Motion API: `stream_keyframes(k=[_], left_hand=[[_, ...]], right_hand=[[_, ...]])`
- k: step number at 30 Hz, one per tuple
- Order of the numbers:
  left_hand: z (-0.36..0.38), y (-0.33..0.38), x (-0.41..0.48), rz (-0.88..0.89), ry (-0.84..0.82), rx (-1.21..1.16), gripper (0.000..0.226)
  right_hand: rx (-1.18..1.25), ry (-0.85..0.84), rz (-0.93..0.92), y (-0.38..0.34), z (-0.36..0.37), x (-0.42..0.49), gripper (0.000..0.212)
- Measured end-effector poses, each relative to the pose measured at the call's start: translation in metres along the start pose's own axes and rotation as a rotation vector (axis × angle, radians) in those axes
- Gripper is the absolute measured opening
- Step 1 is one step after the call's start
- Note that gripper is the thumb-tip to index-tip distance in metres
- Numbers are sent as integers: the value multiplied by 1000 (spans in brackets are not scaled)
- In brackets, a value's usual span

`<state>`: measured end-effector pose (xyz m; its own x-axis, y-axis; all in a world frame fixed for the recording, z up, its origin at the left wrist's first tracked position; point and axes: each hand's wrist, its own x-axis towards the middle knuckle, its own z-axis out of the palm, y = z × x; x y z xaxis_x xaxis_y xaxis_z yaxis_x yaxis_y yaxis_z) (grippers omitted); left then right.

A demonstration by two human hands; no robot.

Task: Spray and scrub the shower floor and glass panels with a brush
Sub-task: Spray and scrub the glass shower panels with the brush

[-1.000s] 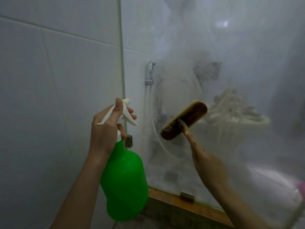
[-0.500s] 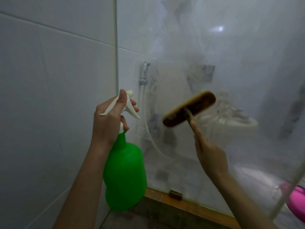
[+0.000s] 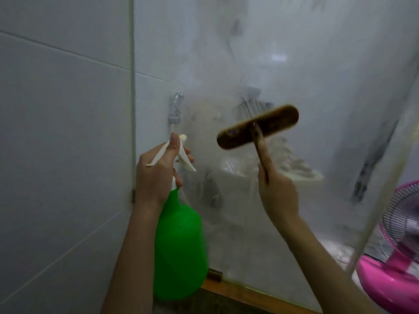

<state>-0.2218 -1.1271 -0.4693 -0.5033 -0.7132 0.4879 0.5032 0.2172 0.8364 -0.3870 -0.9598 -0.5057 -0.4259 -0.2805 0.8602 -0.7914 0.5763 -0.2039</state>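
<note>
My left hand [image 3: 156, 175] grips the white trigger head of a green spray bottle [image 3: 180, 248], held upright in front of the tiled wall's corner. My right hand [image 3: 277, 196] holds the thin handle of a brown scrub brush [image 3: 257, 130], whose head lies tilted against the cloudy, soap-smeared glass panel [image 3: 317, 71]. The brush head is a little above and to the right of the spray nozzle.
White wall tiles [image 3: 63, 132] fill the left. A chrome fitting [image 3: 175, 109] with a hose shows behind the glass. A wooden sill [image 3: 244, 292] runs along the panel's foot. A pink fan [image 3: 399, 257] stands past the glass edge at lower right.
My right hand has carried the brush up and to the right across the glass. The view has swung right, bringing the pink fan into sight. My left hand keeps its hold on the bottle.
</note>
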Motion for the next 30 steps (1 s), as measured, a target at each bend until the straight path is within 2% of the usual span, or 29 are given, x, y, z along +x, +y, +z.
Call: stream_keyframes(k=[2,4,10,15,17,22,24,30], left_hand=[[11,-3,-4,3,-11,1,41],[20,-3,-8,19,-19,15,42],[33,-4,-20,51,-54,69,42],[42,-16,-26,11,-81,123,38],[47,-20,-28,-18,-86,122,39],[61,-31,-42,-73,-108,92,35],[66,-37,-48,-72,-114,81,34],[88,-43,-58,-86,-173,68,35]], right_hand=[[45,49,-15,-18,-5,60,52],[39,98,-24,-20,-8,80,52],[58,-38,111,31,-25,-64,55],[17,110,18,20,-31,39,53],[-5,154,22,23,-34,50,52],[27,-4,225,69,-22,-114,63],[1,-54,227,73,-26,-138,70],[57,173,173,63,-49,-5,55]])
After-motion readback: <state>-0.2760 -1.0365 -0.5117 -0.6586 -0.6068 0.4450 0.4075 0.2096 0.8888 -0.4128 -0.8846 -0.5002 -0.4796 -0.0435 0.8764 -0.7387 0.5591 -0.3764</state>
